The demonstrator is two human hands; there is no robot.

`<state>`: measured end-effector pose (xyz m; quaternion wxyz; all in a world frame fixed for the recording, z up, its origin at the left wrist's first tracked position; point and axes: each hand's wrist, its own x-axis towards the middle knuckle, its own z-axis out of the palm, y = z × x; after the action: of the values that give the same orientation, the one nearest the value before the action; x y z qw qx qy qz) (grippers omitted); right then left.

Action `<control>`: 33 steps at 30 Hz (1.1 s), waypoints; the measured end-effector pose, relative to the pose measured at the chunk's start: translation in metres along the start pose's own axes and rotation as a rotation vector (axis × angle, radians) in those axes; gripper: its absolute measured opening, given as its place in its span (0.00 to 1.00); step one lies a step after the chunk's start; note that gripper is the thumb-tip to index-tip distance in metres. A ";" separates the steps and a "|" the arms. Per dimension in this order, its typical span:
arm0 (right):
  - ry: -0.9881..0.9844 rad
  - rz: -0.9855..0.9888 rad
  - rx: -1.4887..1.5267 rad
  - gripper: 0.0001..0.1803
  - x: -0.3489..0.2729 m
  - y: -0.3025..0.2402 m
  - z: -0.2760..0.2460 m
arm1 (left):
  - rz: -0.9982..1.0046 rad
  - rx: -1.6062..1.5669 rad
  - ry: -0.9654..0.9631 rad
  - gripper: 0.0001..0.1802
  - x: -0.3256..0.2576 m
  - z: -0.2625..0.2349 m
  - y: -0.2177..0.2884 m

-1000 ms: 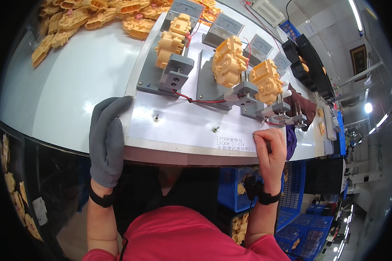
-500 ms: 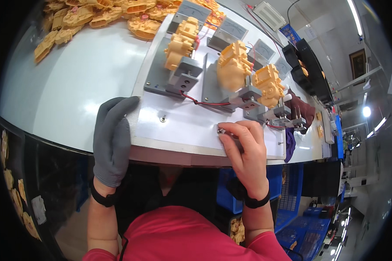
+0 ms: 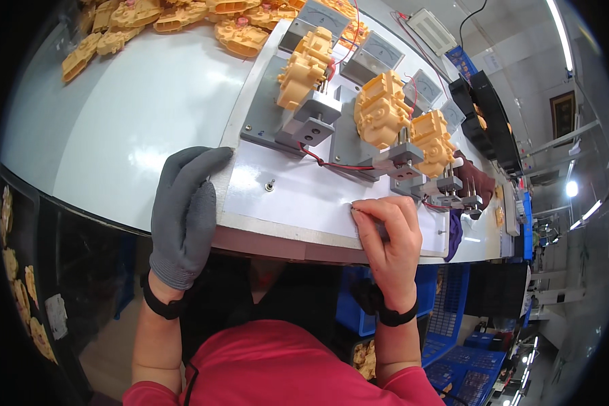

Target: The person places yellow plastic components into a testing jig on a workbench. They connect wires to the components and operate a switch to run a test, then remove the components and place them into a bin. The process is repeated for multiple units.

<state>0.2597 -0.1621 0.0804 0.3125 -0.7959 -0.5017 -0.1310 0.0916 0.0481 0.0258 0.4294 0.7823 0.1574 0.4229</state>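
My bare right hand (image 3: 394, 233) pinches a small metal toggle switch (image 3: 352, 206) on the white board (image 3: 304, 215); fingertips hide most of the switch. In a grey glove, my left hand (image 3: 186, 210) rests at the board's left edge with fingers stretched and nothing visible in it. A similar toggle switch (image 3: 270, 185) stands uncovered between the hands. Beyond them, grey metal fixtures carry a left yellow-orange plastic housing (image 3: 306, 68), a middle housing (image 3: 384, 109) and a right housing (image 3: 433, 142). Red and black wires (image 3: 318, 161) run between the fixtures.
Analog meters (image 3: 375, 54) line the board's far side. A pile of loose orange housings (image 3: 125, 24) lies at the table's far left. Purple cloth (image 3: 454, 233) and brown cloth (image 3: 477, 179) sit on the right. Blue crates (image 3: 453, 311) stand below the table.
The middle housing was blurred by motion and now looks sharp. My right fingertips have shifted slightly on the switch, covering more of it. The whole view has moved a little; my left hand stays at the edge.
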 end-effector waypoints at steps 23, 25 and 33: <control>0.022 -0.004 -0.008 0.11 -0.003 0.001 0.002 | 0.058 0.290 -0.029 0.10 0.016 0.017 0.030; 0.038 -0.011 -0.009 0.12 -0.003 0.001 0.004 | 0.021 0.272 -0.019 0.09 0.016 0.017 0.033; 0.050 -0.010 -0.008 0.12 -0.003 0.001 0.003 | 0.016 0.293 -0.076 0.08 0.019 0.016 0.035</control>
<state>0.2586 -0.1628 0.0760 0.3213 -0.7911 -0.4970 -0.1545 0.1117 0.0308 0.0598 0.3130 0.8533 0.1949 0.3687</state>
